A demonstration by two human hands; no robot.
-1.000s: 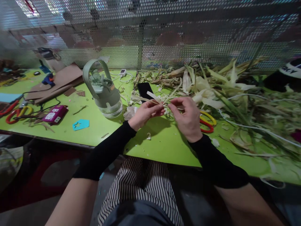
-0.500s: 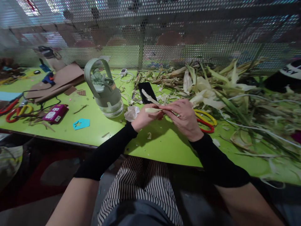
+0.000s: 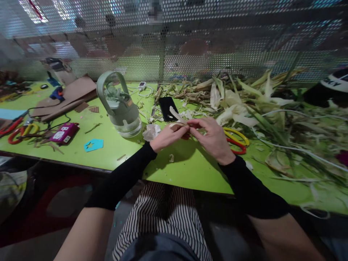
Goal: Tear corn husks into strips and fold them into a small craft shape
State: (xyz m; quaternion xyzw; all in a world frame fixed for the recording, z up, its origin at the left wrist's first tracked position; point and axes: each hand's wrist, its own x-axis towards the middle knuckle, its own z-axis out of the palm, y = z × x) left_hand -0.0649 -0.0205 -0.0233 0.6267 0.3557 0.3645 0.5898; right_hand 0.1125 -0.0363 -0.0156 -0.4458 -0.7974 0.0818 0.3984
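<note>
My left hand (image 3: 171, 137) and my right hand (image 3: 210, 137) meet above the green table, fingertips pinched close together. Between them is a pale corn husk strip (image 3: 176, 114), its free end sticking up to the left over a black phone (image 3: 165, 106). Part of the strip is hidden by the fingers. Just beside my right wrist lie scissors (image 3: 247, 140) with yellow and red handles. A crumpled whitish piece (image 3: 151, 132) rests by my left hand.
A green water bottle (image 3: 123, 116) stands left of my hands. Corn husks (image 3: 244, 105) heap up on the right, crossed by a white cable. Further left lie a purple box (image 3: 64, 133), a blue paper tag (image 3: 94, 145) and more scissors (image 3: 32, 129). Perforated metal screening (image 3: 136, 61) closes the back.
My fingers have drawn closer together, and the flat husk end over my left hand is now mostly covered. The raised strip end has shifted slightly right and down.
</note>
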